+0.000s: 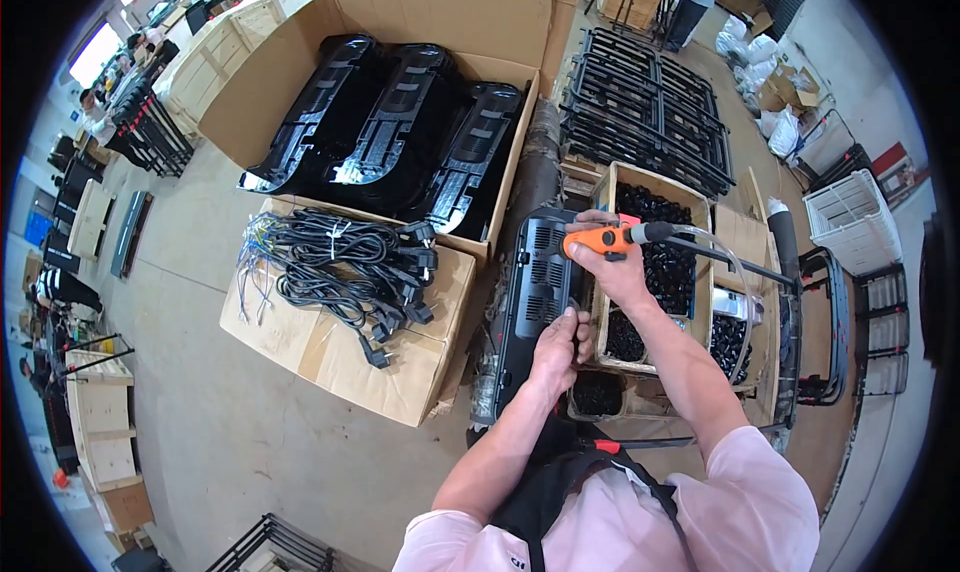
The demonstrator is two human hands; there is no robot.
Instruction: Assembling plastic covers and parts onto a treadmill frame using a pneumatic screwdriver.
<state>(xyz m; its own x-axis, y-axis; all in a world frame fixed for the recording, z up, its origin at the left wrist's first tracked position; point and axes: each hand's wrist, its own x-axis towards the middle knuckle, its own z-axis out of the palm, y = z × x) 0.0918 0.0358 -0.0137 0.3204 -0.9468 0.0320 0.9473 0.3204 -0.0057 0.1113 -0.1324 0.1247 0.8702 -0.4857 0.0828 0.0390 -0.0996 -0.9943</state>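
Note:
A long black plastic housing (521, 317) with vent slots lies lengthwise in front of me on a wrapped support. My right hand (622, 275) is closed round an orange power screwdriver (603, 240), held over the housing's right side near its far end. A clear hose runs close by the tool's grey rear end. At the housing's right edge, nearer to me, my left hand (562, 348) has its thumb and fingers pressed together. What those fingers hold, if anything, is too small to make out.
To the right, a wooden box (602, 337) holds small black parts in compartments, with black metal frames (650, 102) stacked beyond. Bundled black power cables (335, 262) lie on a carton (330, 362) at left. Behind it, an open carton (440, 2) holds several glossy black shells (395, 122).

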